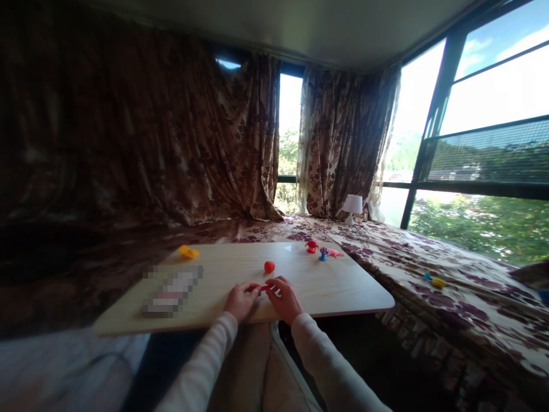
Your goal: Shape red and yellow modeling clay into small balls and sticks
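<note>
Between the fingertips of both hands is a thin piece of red modelling clay (265,287), held just above the near part of the table. My left hand (241,301) pinches its left end, and my right hand (285,298) has fingers closed at its right end. Right beyond the hands, a red clay ball (269,266) rests on the pale wooden tabletop (334,292), apart from my fingers. Farther back to the right stand a small red figure (311,246) and a blue one (323,254) with red on top. A flat pinkish-red piece (335,253) lies beside them.
A yellow piece (189,252) sits at the table's far left edge. Nearer lies a blurred-out box-like item (171,292). On the flowered cloth at right are a yellow object (438,282) and a light-blue one (427,276). A white lamp (352,205) stands behind, near curtains and windows.
</note>
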Demonstrator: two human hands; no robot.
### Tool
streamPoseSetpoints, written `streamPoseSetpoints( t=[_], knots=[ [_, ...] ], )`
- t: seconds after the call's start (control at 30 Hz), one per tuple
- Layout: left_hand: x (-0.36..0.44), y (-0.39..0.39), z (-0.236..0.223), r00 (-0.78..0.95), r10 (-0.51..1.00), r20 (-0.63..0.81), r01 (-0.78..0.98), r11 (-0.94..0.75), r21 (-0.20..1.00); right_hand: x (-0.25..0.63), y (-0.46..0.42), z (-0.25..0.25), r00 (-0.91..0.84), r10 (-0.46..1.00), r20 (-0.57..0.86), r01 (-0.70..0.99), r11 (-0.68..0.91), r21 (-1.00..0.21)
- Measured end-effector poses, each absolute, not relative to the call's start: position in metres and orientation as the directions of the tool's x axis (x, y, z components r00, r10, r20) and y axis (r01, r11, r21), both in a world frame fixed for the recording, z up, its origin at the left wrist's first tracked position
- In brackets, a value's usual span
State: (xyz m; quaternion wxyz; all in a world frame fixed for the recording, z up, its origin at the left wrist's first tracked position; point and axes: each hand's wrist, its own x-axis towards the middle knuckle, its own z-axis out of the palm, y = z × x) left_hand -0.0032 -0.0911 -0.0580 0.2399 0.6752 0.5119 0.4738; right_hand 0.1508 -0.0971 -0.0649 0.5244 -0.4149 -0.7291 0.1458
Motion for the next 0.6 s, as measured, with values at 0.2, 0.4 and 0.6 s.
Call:
streamPoseSetpoints(
  t=[0.2, 0.4, 0.6],
  knots=[
    [0.000, -0.091, -0.062, 0.017, 0.874, 0.485, 0.685, -0.364, 0.631, 0.151, -0.096, -0.068, -0.155, 0.756, 0.635, 0.642, 0.566, -0.517],
    [0.002, -0.097, -0.059, 0.067, 0.895, 0.441, 0.808, -0.308, 0.502, 0.154, -0.098, -0.069, -0.167, 0.745, 0.646, 0.709, 0.546, -0.447],
    [-0.021, -0.100, -0.064, 0.047, 0.876, 0.480, 0.847, -0.289, 0.445, 0.154, -0.107, -0.064, -0.299, 0.697, 0.652, 0.682, 0.633, -0.365]
  ],
)
